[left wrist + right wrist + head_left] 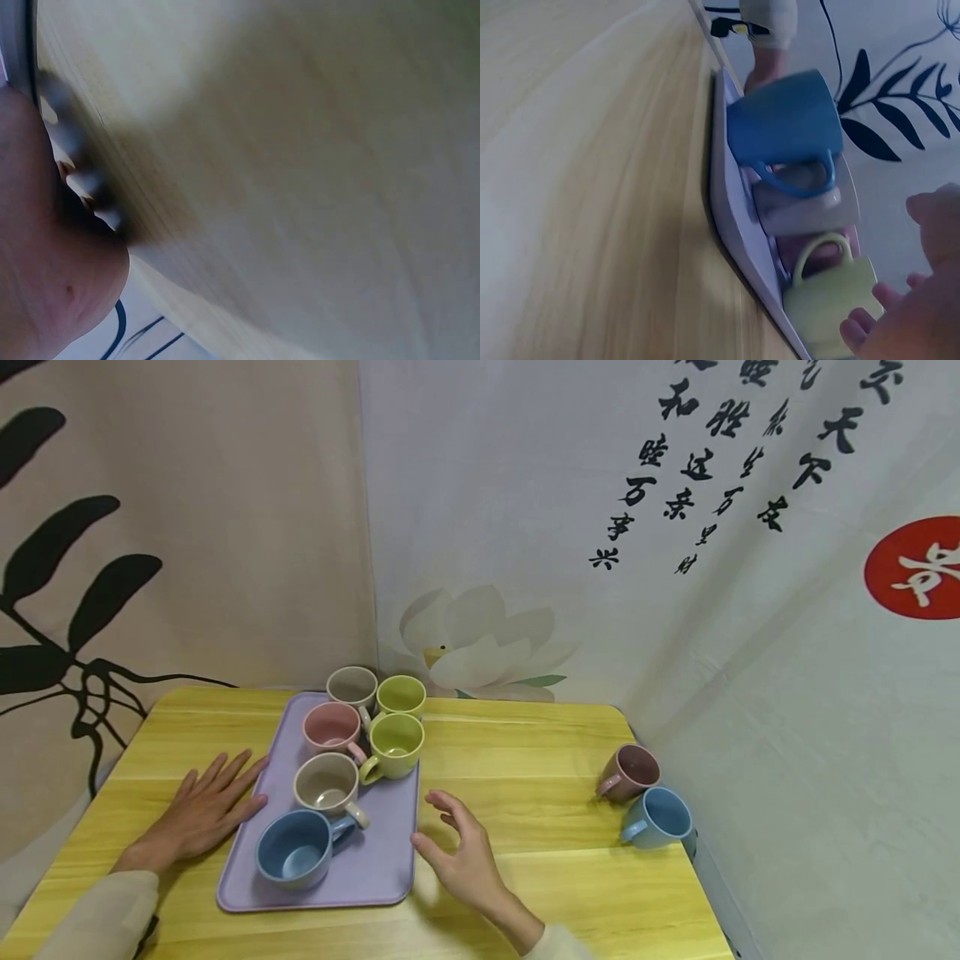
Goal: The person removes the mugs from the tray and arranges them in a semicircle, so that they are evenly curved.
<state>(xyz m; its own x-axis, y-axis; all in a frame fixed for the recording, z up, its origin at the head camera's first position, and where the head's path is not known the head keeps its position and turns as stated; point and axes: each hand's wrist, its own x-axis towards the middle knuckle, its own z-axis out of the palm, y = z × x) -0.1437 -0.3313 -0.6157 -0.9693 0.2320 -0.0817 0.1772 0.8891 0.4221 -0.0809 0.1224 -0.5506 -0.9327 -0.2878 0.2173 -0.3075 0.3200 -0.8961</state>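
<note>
1. Currently, I see the left hand (204, 820) spread wide, fingers at the purple tray (386, 860).
2. My right hand (467, 860) has loosely curved, parted, empty fingers.
3. Tray and blue mug (295, 860) sit between both hands' fingers.

Above the printed lotus (491, 647) on the wall cloth (487, 485), black characters (637, 491) include 和睦万事兴 and 生万里财; right of it, a red disc (883, 560) bears white 贵.

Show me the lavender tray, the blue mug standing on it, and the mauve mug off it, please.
Lavender tray (383, 858): head view, on its bare flat base.
Blue mug on the tray (293, 852): head view, on its inside.
Mauve mug (636, 767): head view, on its inside.
</note>
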